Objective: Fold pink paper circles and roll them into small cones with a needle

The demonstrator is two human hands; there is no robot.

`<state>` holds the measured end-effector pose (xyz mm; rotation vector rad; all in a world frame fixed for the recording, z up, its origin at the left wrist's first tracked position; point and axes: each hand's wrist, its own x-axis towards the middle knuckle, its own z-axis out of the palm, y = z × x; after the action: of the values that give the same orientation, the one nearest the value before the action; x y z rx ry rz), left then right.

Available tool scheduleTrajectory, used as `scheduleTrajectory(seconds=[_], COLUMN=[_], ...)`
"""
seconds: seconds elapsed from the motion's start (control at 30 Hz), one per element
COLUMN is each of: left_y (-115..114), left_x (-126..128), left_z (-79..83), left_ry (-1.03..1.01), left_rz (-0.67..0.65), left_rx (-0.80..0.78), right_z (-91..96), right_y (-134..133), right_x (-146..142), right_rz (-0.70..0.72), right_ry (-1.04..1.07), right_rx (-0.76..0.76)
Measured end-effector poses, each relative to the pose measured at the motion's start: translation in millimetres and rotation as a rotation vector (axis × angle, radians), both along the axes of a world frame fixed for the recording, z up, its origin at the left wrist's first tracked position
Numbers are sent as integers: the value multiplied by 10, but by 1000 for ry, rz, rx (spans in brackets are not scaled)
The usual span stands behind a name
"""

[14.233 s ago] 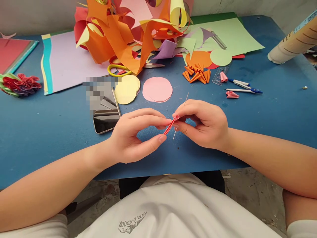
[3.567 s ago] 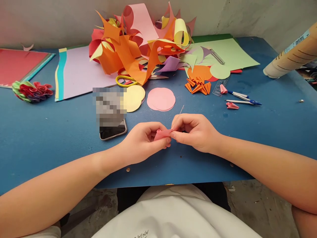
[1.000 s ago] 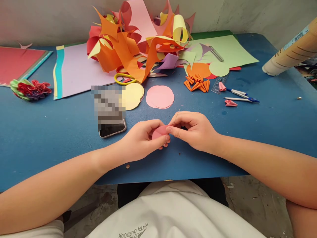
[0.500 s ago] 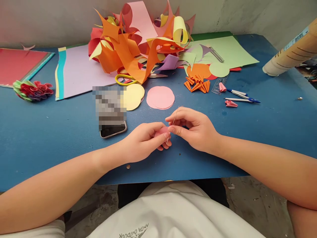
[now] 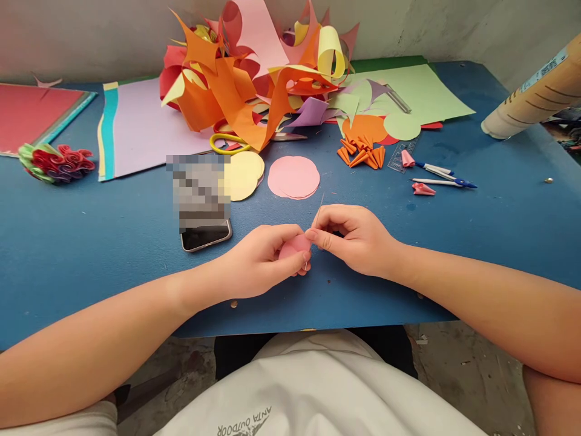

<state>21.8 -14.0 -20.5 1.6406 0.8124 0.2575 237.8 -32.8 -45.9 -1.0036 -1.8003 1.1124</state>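
Note:
A piece of pink paper is in my left hand, its thumb over the front and its other fingers mostly hidden behind. A thin, needle-like rod lies slanted along the paper's right edge, its top sticking out above my fingers and its lower tip by my left thumb. Thumb and curled fingers of my right hand pinch together where rod and paper edge meet. Just beyond my hands, pink paper circles lie stacked on the blue table, with yellow paper circles to their left.
A phone lies left of my hands, partly blurred out. Behind are paper offcuts, yellow-handled scissors, orange paper cones and a compass. A ruffled paper flower sits left; a cardboard tube leans in at right.
My right fingers have curled in and closed tighter at the rod and paper edge. More of the pink paper now shows above my left thumb.

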Motion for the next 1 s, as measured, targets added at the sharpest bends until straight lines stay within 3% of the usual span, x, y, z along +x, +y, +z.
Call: scheduleTrajectory(seconds=[0.23,0.63,1.0], left_y=[-41,-61,-50], left_x=[34,43,26], left_z=[6,8,20], left_ry=[-98,-125,-82], left_rz=[154,159,178], left_rx=[-149,-149,-179], right_z=[-9,-31,-33], right_y=[-14,-25,-15], right_x=[-2,-12,31], right_rz=[-87,-70,105], right_ry=[48,49,66], right_rx=[20,142,90])
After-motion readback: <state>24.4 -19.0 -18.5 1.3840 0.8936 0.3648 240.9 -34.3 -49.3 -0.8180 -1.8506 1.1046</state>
